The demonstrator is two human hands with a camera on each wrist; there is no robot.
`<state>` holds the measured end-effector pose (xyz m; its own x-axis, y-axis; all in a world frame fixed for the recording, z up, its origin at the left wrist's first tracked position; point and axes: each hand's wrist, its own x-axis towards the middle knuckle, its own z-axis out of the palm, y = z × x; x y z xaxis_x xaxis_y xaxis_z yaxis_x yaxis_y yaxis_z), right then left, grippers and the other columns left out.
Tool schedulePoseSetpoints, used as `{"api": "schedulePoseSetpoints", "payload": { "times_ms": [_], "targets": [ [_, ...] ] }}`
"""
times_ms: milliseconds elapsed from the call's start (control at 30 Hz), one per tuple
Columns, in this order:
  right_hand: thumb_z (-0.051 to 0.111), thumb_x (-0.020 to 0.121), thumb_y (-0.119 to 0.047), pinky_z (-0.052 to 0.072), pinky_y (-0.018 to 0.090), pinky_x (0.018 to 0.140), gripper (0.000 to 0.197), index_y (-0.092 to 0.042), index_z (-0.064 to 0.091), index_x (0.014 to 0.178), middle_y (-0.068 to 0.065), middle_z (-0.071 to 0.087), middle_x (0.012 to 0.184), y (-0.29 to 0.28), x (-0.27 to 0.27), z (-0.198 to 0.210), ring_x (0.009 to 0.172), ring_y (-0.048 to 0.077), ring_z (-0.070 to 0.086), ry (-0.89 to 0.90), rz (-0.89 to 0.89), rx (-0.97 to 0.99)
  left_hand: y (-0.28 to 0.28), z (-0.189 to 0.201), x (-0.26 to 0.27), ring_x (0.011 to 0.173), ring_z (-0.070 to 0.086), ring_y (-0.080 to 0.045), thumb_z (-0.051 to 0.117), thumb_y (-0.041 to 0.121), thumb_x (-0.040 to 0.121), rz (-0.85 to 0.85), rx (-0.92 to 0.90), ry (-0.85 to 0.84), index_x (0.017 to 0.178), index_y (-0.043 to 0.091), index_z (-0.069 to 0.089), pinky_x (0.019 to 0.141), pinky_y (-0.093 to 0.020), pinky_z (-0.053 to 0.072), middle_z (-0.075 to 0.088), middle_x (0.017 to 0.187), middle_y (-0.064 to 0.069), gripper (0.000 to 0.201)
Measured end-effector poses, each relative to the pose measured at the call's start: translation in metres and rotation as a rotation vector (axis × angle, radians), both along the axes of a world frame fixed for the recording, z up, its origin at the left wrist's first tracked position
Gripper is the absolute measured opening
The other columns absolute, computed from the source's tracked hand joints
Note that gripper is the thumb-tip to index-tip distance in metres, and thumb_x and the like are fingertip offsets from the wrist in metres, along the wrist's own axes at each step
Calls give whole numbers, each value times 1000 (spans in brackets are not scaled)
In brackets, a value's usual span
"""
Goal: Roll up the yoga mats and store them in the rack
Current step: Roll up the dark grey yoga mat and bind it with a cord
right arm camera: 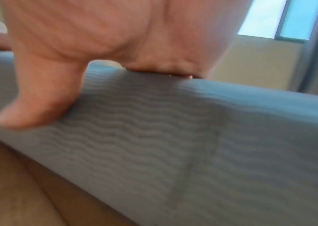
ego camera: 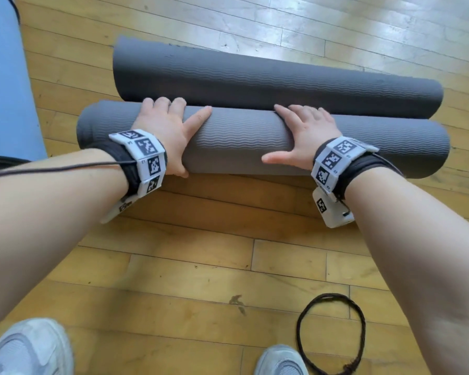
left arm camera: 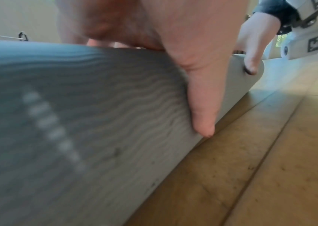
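Palms press on the rolled part of the grey yoga mat [ego camera: 233,142]: the left hand [ego camera: 165,131] and the right hand [ego camera: 306,136] both lie flat on top of the roll, fingers straight and reaching over its far side, thumbs spread down its near side, clamping nothing. Beyond the roll, touching it, the mat's unrolled stretch [ego camera: 255,77] lies on the wooden floor [ego camera: 201,253]. Left of the roll lies a blue mat [ego camera: 6,90]. On the near side of the roll, a dark cord loop [ego camera: 331,331] rests beside two white shoes [ego camera: 30,347].
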<state>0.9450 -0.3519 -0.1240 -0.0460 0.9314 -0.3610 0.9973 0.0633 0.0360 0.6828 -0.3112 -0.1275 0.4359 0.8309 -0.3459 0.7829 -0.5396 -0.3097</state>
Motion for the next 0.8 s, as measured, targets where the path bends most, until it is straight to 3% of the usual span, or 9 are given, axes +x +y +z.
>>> {"api": "schedulePoseSetpoints", "payload": {
  "times_ms": [100, 200, 600, 733, 800],
  "targets": [
    [76, 58, -68, 12, 43, 119, 127, -29, 0, 152, 8, 21, 155, -3, 3, 7, 142, 28, 21, -96, 98, -30, -1, 8, 3, 115, 40, -31, 69, 75, 59, -29, -2, 42, 144, 34, -9, 95, -43, 36, 34, 135, -12, 122],
    [82, 56, -60, 22, 42, 116, 125, -27, 8, 151, 7, 29, 151, -10, 0, 11, 138, 28, 29, -90, 137, -13, -18, 14, 2, 111, 41, -30, 67, 76, 59, -32, -14, 69, 144, 34, -7, 91, -42, 37, 35, 132, -10, 120],
    [76, 59, -66, 27, 38, 112, 118, -26, 12, 150, 0, 32, 148, -137, -9, 27, 135, 21, 34, -31, 165, -173, -134, 15, -15, 115, 39, -27, 61, 80, 60, -118, -170, 56, 146, 32, -15, 95, -40, 33, 32, 136, -7, 124],
    [73, 65, -63, 18, 37, 116, 113, -28, 8, 151, 0, 23, 155, -158, -11, 27, 141, 21, 25, 3, 106, -195, -151, 11, -17, 123, 34, -29, 61, 79, 62, -95, -176, 1, 147, 33, -13, 103, -42, 28, 26, 144, -9, 122],
    [60, 73, -69, 13, 39, 119, 102, -32, 6, 152, 0, 18, 158, -158, -11, 26, 144, 21, 18, 37, 64, -218, -154, 10, -19, 133, 27, -30, 52, 84, 65, -43, -217, -78, 148, 35, -10, 109, -44, 22, 19, 151, -11, 114]
  ]
}}
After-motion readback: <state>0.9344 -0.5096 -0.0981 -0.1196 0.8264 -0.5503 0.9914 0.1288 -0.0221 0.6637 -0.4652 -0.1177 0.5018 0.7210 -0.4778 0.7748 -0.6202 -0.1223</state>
